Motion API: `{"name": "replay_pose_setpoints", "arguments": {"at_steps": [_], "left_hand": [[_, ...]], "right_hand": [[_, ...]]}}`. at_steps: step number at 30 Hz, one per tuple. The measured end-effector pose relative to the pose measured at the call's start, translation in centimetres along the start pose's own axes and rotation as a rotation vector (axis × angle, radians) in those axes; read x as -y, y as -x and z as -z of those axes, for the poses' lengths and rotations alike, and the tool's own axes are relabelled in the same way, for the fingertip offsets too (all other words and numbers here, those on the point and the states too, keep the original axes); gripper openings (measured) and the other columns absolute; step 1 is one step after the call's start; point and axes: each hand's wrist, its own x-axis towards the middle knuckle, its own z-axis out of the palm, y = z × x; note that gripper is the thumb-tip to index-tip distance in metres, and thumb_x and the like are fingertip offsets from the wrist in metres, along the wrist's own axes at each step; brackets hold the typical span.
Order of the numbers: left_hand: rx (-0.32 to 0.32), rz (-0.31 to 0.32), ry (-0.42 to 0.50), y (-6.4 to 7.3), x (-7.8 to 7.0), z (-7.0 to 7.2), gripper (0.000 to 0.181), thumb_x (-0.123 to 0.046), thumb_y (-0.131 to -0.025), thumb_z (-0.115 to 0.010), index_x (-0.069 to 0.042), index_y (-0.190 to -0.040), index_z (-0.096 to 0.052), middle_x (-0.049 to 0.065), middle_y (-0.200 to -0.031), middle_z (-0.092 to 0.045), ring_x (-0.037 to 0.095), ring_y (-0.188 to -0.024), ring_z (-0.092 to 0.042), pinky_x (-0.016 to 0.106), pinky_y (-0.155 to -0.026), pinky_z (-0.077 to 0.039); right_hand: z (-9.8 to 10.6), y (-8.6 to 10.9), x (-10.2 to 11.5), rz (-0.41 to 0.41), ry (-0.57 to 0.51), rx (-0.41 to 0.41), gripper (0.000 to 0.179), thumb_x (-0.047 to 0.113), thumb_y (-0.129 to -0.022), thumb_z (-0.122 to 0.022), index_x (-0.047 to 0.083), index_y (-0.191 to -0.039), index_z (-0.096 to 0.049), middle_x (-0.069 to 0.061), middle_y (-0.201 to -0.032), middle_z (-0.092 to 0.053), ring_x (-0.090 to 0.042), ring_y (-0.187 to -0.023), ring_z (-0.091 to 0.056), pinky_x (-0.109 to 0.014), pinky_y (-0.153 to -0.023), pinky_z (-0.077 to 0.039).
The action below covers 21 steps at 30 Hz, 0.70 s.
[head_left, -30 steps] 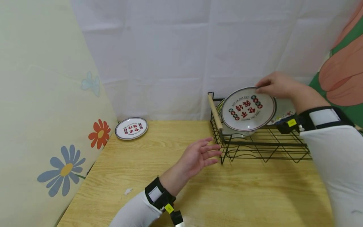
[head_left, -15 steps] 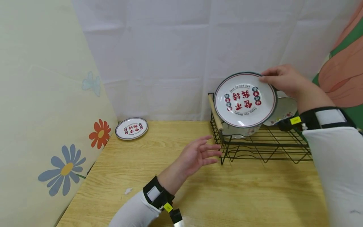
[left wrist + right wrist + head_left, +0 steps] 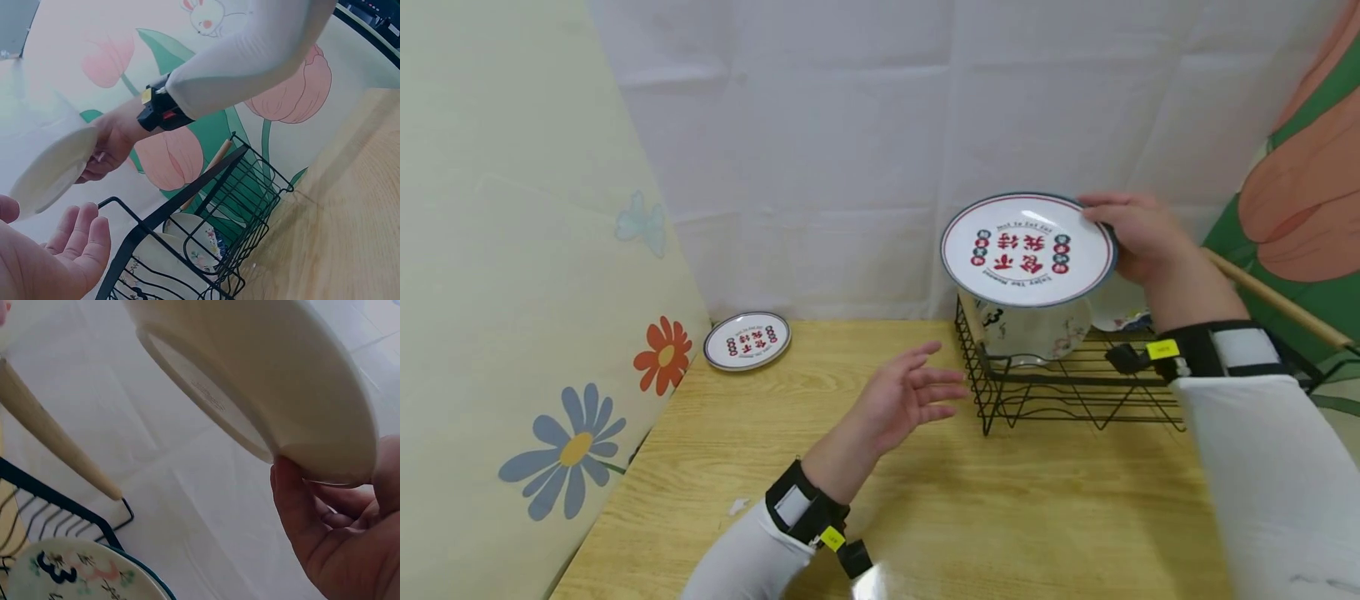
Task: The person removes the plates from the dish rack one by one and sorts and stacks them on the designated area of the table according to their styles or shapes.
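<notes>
My right hand [image 3: 1138, 233] pinches the right edge of a white plate [image 3: 1028, 250] with a blue rim and red characters. The plate is held tilted above the left end of a black wire dish rack [image 3: 1075, 381]; its pale underside [image 3: 250, 381] fills the top of the right wrist view, where fingers press beneath the rim. Below it in the rack stands a flower-patterned plate [image 3: 1037, 335], and another plate [image 3: 1118, 304] shows partly behind my right hand. My left hand [image 3: 898, 400] is held palm up with relaxed fingers, left of the rack, holding nothing.
A matching plate [image 3: 747, 341] with red characters lies at the back left of the wooden table [image 3: 820, 375]. The rack has wooden handles [image 3: 1277, 297] at its ends. White cloth [image 3: 835, 167] hangs behind, and a flower-painted panel [image 3: 572, 250] stands at the left.
My right hand has lifted the plate up out of the rack, moved it slightly left and tipped it flatter. The left hand has shifted a little to the left.
</notes>
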Motion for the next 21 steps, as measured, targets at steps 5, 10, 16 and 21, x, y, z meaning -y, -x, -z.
{"name": "replay_pose_setpoints", "arguments": {"at_steps": [5, 10, 16, 21], "left_hand": [[0.0, -0.01, -0.012, 0.2, -0.6, 0.7, 0.051, -0.032, -0.107, -0.041, -0.017, -0.156, -0.04, 0.017, -0.127, -0.072, 0.019, -0.099, -0.074, 0.041, -0.094, -0.059], [-0.013, -0.022, -0.005, 0.6, -1.2, 1.6, 0.051, -0.031, -0.108, -0.039, -0.016, -0.157, -0.038, 0.002, -0.106, -0.077, 0.017, -0.095, -0.074, 0.035, -0.085, -0.06], [-0.013, -0.034, 0.006, 1.5, -1.9, 2.6, 0.051, -0.033, -0.109, -0.038, -0.016, -0.157, -0.036, -0.002, -0.099, -0.077, 0.015, -0.092, -0.075, 0.033, -0.083, -0.06], [-0.028, -0.053, 0.022, 2.0, -2.4, 3.4, 0.051, -0.038, -0.11, -0.034, -0.02, -0.157, -0.038, -0.002, -0.097, -0.077, 0.014, -0.088, -0.074, 0.031, -0.081, -0.06]], "right_hand": [[-0.8, 0.9, -0.9, -0.009, -0.112, 0.002, 0.06, 0.023, -0.106, -0.056, 0.011, -0.161, -0.034, 0.007, -0.097, -0.075, -0.008, -0.081, -0.073, -0.02, -0.067, -0.059], [-1.8, 2.7, -2.4, 0.031, -0.256, 0.073, 0.063, 0.016, -0.107, -0.053, 0.008, -0.163, -0.026, 0.001, -0.111, -0.069, -0.009, -0.082, -0.072, -0.019, -0.066, -0.059], [-3.9, 5.1, -4.1, 0.062, -0.488, 0.223, 0.062, 0.005, -0.107, -0.045, 0.008, -0.164, -0.02, -0.009, -0.122, -0.07, -0.015, -0.087, -0.077, -0.02, -0.068, -0.061], [-6.2, 6.8, -5.4, 0.08, -0.58, 0.289, 0.061, 0.003, -0.108, -0.041, 0.006, -0.164, -0.017, -0.011, -0.126, -0.071, -0.021, -0.102, -0.076, -0.026, -0.079, -0.063]]}}
